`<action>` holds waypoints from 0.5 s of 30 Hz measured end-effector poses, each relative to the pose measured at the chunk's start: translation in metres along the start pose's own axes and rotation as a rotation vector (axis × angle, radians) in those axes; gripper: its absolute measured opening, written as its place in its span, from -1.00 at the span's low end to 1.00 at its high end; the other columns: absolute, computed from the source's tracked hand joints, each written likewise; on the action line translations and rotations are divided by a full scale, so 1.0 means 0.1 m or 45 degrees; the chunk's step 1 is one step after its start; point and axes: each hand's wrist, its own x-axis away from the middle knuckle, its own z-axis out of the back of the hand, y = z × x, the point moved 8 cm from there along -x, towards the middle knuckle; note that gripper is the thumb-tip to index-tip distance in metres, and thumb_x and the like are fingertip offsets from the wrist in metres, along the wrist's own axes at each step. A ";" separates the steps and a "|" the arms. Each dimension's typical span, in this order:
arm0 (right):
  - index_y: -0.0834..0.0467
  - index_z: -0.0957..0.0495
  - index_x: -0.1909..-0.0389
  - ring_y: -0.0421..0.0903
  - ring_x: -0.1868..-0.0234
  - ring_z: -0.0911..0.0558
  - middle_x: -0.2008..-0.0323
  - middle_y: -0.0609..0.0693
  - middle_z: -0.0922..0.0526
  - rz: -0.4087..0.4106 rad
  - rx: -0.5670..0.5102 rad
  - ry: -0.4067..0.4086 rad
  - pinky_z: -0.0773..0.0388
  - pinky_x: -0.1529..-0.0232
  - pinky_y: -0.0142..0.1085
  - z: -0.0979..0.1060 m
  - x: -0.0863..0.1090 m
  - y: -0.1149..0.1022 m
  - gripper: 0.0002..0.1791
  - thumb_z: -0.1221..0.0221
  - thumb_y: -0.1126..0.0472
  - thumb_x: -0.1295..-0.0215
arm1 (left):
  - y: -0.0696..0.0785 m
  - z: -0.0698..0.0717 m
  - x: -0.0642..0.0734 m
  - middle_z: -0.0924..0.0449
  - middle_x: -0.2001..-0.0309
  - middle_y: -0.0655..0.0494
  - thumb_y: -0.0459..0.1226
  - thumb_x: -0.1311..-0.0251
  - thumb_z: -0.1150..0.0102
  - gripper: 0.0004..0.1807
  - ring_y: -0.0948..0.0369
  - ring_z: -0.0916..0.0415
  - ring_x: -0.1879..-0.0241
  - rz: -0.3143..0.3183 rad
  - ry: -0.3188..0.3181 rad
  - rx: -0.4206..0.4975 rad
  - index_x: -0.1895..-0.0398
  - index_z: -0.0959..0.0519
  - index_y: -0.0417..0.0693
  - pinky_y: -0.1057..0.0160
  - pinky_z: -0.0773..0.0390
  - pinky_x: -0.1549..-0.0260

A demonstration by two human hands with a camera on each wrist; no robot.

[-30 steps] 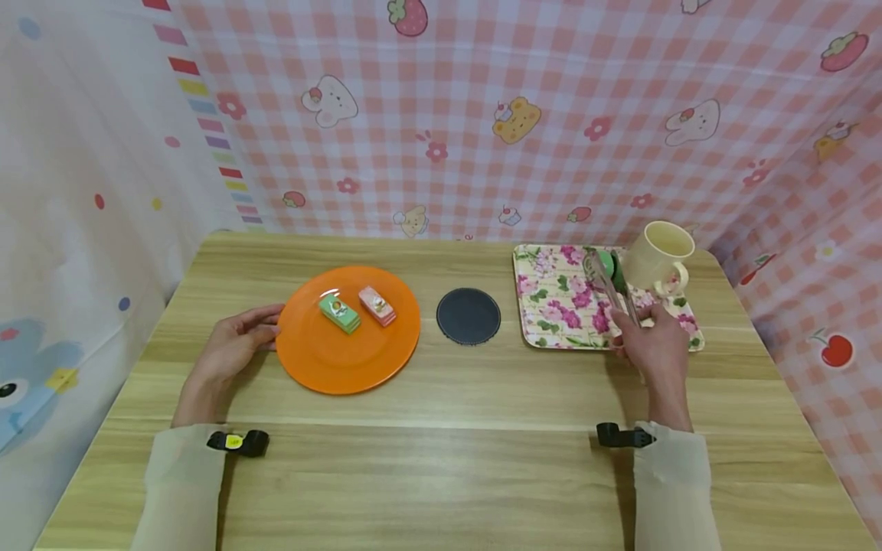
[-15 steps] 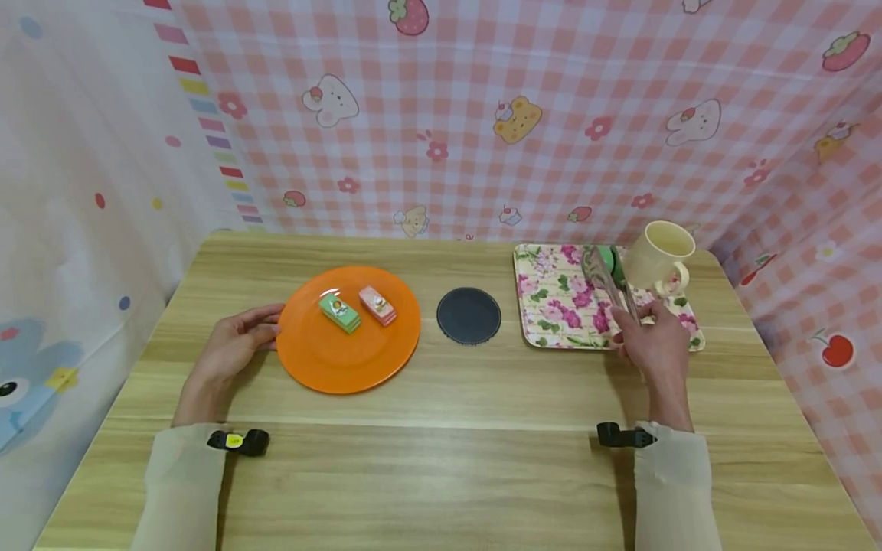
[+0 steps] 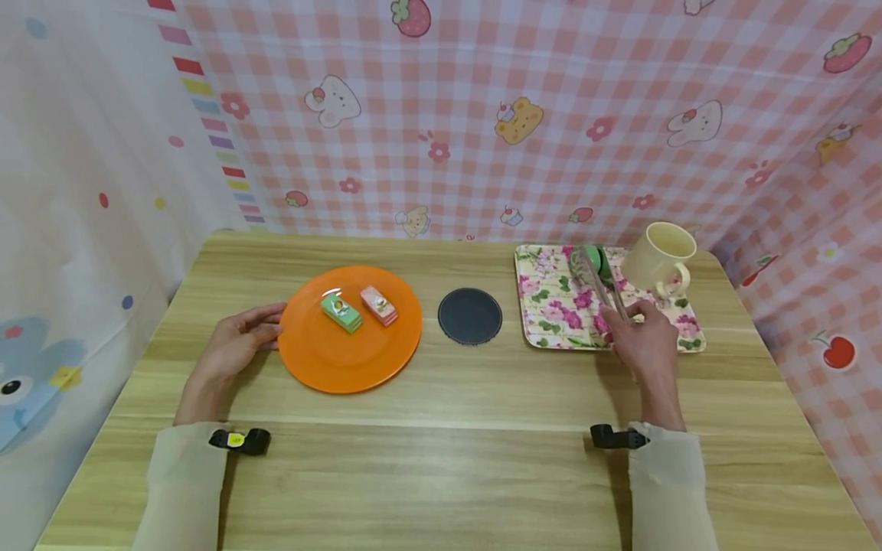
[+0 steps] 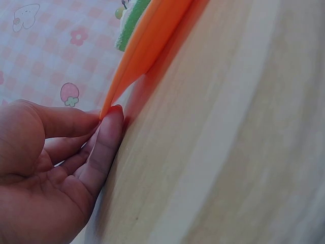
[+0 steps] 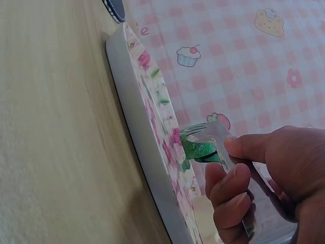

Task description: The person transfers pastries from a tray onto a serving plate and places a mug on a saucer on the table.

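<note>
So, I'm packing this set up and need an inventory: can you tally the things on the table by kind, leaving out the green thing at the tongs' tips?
Orange plate: 1
Small blocks, green and pink: 2
Dark round mat: 1
Floral tray: 1
Cream mug: 1
Tongs, in the right hand: 1
Total: 7

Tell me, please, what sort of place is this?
Probably a staged tabletop corner: cartoon-printed cloth hangs behind a wood-grained table, which bears an orange plate and a floral tray.
</note>
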 end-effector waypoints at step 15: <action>0.17 -0.45 0.14 -0.10 0.65 -0.64 0.50 0.04 -0.76 0.054 -0.062 -0.036 -0.51 0.67 -0.27 -0.11 0.08 -0.16 -0.48 -0.17 -0.26 -0.40 | 0.00 0.00 0.01 -0.59 0.00 0.29 -0.37 -0.53 0.01 -0.47 0.43 -0.64 0.12 0.016 0.002 -0.024 -0.50 -0.29 -0.30 0.40 -0.74 0.10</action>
